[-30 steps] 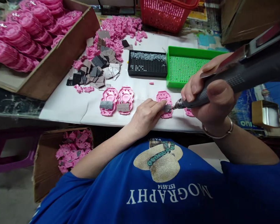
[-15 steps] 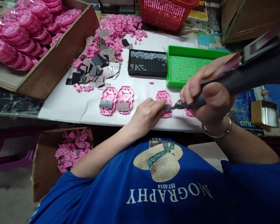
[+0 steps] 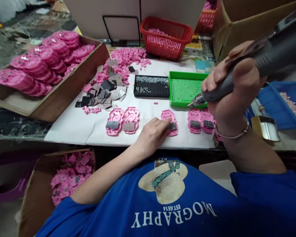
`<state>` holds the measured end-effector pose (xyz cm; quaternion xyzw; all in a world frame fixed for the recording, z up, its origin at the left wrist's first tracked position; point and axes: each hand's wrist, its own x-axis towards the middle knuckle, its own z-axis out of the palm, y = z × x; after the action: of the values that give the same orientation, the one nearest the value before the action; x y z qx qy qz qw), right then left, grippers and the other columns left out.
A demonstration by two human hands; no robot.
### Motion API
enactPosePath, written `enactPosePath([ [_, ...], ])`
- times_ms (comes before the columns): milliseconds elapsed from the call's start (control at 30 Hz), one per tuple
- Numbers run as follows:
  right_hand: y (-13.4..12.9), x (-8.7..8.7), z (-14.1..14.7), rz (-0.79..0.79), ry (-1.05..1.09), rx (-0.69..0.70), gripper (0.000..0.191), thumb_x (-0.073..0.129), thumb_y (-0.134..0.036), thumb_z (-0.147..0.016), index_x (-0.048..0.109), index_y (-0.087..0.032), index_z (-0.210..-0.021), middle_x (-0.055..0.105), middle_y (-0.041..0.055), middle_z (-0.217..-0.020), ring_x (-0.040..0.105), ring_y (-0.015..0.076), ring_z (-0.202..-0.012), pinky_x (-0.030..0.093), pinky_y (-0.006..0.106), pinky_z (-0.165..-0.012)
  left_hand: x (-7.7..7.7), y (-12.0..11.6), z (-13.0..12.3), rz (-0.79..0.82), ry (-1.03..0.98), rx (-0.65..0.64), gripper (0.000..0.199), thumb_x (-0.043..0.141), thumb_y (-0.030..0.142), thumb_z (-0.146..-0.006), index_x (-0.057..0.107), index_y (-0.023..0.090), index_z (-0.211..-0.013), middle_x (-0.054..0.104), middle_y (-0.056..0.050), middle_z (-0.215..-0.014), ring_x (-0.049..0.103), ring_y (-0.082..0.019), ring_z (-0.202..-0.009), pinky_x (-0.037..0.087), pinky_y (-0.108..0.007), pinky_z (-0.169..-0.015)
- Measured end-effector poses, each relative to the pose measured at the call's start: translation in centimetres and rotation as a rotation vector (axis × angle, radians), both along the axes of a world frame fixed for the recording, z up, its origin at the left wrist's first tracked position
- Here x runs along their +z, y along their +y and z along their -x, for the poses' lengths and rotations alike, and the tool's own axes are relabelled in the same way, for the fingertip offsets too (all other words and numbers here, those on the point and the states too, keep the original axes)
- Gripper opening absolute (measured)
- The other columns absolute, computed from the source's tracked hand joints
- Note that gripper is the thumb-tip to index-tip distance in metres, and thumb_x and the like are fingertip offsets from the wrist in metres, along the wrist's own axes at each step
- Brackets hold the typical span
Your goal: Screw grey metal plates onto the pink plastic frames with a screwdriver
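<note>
My left hand (image 3: pixel 153 133) rests on the white sheet, its fingers pressed on a pink shell (image 3: pixel 167 114) and the grey plate (image 3: pixel 172 126) lying in it. In my right hand (image 3: pixel 233 84) is a dark electric screwdriver (image 3: pixel 218 86), tilted, its tip in the air near the front edge of the green tray (image 3: pixel 174 102). Two more shells with plates, a left one (image 3: pixel 114 113) and its neighbour (image 3: pixel 132 113), lie left of my left hand. Another pair, one (image 3: pixel 194 116) beside the other (image 3: pixel 207 116), lies below the screwdriver.
Behind are a black screw tray (image 3: pixel 151 92), a heap of grey plates (image 3: pixel 106 90), pink parts (image 3: pixel 128 56) and a red basket (image 3: pixel 166 42). A carton of stacked pink shells (image 3: pixel 49 102) stands left, a carton of pink parts (image 3: pixel 37 187) below, a blue bin (image 3: pixel 273 95) right.
The screwdriver in my right hand has lifted off the plate and moved up and to the right. My left hand stays on the shell. The view has tilted up, showing more of the background.
</note>
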<state>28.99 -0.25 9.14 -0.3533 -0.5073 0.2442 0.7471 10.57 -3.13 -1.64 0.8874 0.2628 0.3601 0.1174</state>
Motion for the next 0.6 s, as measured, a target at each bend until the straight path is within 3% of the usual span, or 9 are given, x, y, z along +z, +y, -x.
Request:
enactPosePath([
  [100,2.5,-0.1,-1.3,-0.036,-0.001,-0.080,0.023,0.073,-0.047,-0.073,0.060,-0.034,-0.086,0.049,-0.0047,-0.060,0.045,0.0132,-0.046,0.040,0.031,-0.043,0.1,-0.1,-0.2,0.023,-0.001,-0.020,0.025,0.051,0.018,-0.098,0.054,0.011,-0.122,0.068,-0.007,-0.084,0.060,-0.017,-0.076,0.051,-0.028,-0.068],
  [267,5.3,-2.2,-2.7,0.016,-0.008,-0.047,0.024,0.076,-0.045,-0.072,0.061,-0.032,-0.085,0.058,-0.0053,-0.069,0.043,0.0104,-0.046,0.039,0.031,-0.044,0.1,-0.2,-0.2,0.052,-0.035,-0.046,0.029,0.054,0.015,-0.096,0.052,0.011,-0.125,0.068,-0.007,-0.088,0.058,-0.017,-0.078,0.051,-0.028,-0.068],
  [600,5.8,-4.2,-2.9,0.093,-0.005,-0.057,0.027,0.077,-0.048,-0.072,0.060,-0.033,-0.086,0.059,-0.0041,-0.071,0.042,0.0119,-0.048,0.039,0.033,-0.045,0.3,-0.2,-0.1,0.121,-0.033,-0.059,0.034,0.053,0.014,-0.097,0.049,0.011,-0.130,0.067,-0.007,-0.091,0.058,-0.017,-0.080,0.052,-0.030,-0.069],
])
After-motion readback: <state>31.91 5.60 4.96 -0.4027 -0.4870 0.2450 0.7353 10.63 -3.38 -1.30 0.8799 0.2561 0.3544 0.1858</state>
